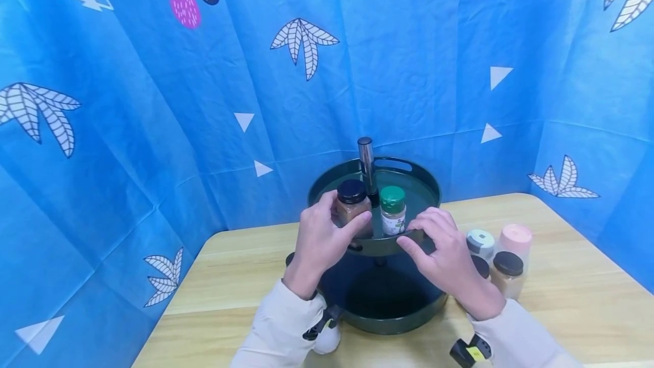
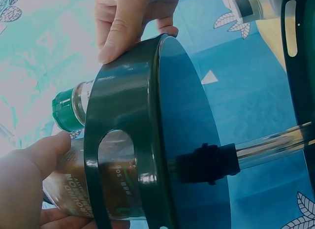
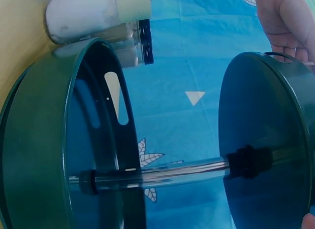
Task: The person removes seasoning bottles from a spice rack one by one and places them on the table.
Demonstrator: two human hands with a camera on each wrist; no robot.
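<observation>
My left hand [image 1: 319, 237] grips a square glass jar [image 1: 352, 210] of brown spice with a black lid, its thumb across the front. This jar stands upright at the left of the dark green upper tray [image 1: 421, 186] of a two-tier rack. Just right of the jar is a small clear shaker [image 1: 393, 214] with a green flip cap. My right hand [image 1: 444, 251] holds the upper tray's rim at the front right, thumb against the outer wall [image 2: 123, 86]. The left wrist view shows the jar [image 2: 74, 189] behind the tray's handle slot, with left fingers around it.
Below is the rack's lower tray [image 1: 393, 322], joined by a shiny post [image 3: 187, 171]. Right of the rack stand a pink-topped container [image 1: 516, 238], a pale-topped one [image 1: 480, 241] and black-lidded jars [image 1: 507, 277]. A white rounded object [image 1: 327, 342] sits under my left wrist. A blue curtain [image 1: 409, 72] hangs behind.
</observation>
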